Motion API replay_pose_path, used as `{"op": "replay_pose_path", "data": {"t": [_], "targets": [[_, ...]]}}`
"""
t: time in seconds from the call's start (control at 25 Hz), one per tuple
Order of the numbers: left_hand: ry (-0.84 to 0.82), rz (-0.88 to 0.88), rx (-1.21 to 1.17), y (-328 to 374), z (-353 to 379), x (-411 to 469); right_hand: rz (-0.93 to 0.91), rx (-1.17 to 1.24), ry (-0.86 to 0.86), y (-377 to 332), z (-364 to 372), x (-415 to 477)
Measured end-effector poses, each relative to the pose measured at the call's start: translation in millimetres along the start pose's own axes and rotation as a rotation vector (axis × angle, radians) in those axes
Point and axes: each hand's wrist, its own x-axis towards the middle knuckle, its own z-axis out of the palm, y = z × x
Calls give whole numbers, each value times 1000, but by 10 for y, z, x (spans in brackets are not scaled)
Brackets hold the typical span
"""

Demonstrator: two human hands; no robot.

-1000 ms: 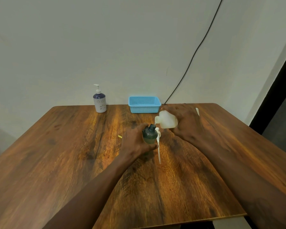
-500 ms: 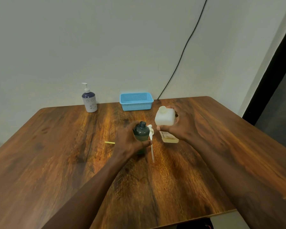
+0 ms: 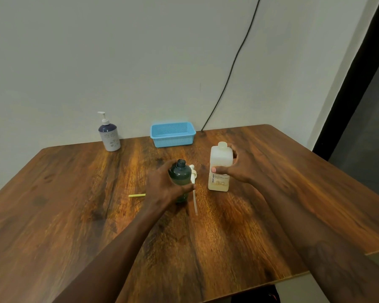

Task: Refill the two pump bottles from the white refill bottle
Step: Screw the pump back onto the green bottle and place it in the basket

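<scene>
**Both bottles held upright on the bench**

The left grip point(image 3: 165, 187), a bare hand, is wrapped round the dark green translucent plastic pump bottle point(image 3: 180, 174). This bottle stands upright near the middle of the brown wood-grain bench point(image 3: 74, 215), and its neck is open. Its white plastic pump head with a long dip tube point(image 3: 193, 181) lies flat on the bench just to the right of it, with the tube pointing toward the near edge.

The right grip point(image 3: 239, 169), also a bare hand, holds the white rectangular plastic refill bottle point(image 3: 220, 158). The thumb lies across the front and the fingers curl round the far side. The refill bottle stands upright on the bench, near the green bottle but not touching it. A yellowish liquid shows low inside it, behind a printed label.

The second pump bottle, white with a navy shoulder point(image 3: 109, 137), stands at the far edge by the wall with its pump fitted. A light blue perforated plastic basket point(image 3: 172, 134) sits to its right. A small yellow stick point(image 3: 137, 195) lies left of the left grip. A black cable point(image 3: 228, 73) runs up the wall.
</scene>
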Motion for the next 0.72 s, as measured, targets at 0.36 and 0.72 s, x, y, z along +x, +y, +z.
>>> {"op": "replay_pose_path", "data": {"t": [0.36,0.72], "targets": [[94,-22,-50,-251,-543,-72,-359,-173,190,-755,295,-157],[186,-102,-29,-741,-998,-345,-364,-262,-292,-834,1195,-136]]}}
